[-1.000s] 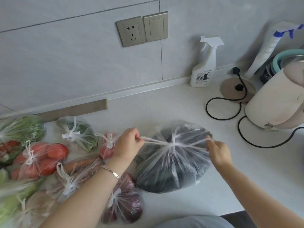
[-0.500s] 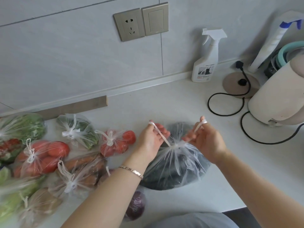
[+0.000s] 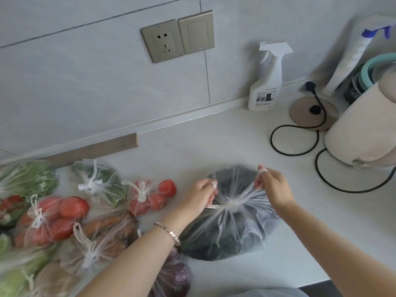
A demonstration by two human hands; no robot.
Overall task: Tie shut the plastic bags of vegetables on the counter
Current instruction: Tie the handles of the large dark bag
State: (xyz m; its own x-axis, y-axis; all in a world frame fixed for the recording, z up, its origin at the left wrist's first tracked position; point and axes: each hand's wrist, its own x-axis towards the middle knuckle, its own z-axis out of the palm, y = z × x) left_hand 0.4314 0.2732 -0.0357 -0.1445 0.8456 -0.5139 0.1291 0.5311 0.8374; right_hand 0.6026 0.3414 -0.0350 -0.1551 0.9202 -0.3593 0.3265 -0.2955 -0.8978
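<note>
The person's two bare forearms reach in from below and angle toward each other. The left hand [image 3: 202, 196] is turned palm down with its fingers curled, and a white plastic strip [image 3: 213, 185] is looped round one finger. A thin bracelet [image 3: 168, 232] circles the left wrist. The right hand [image 3: 273, 188] is held a little farther from the body. Its fingers are bunched and pinch a second plastic strip [image 3: 262, 170], which wraps one raised fingertip. The hands are near each other but apart.

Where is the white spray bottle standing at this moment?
In the head view, the white spray bottle stands upright at the back of the counter, against the wall, right of centre, just left of the round kettle base.
</note>
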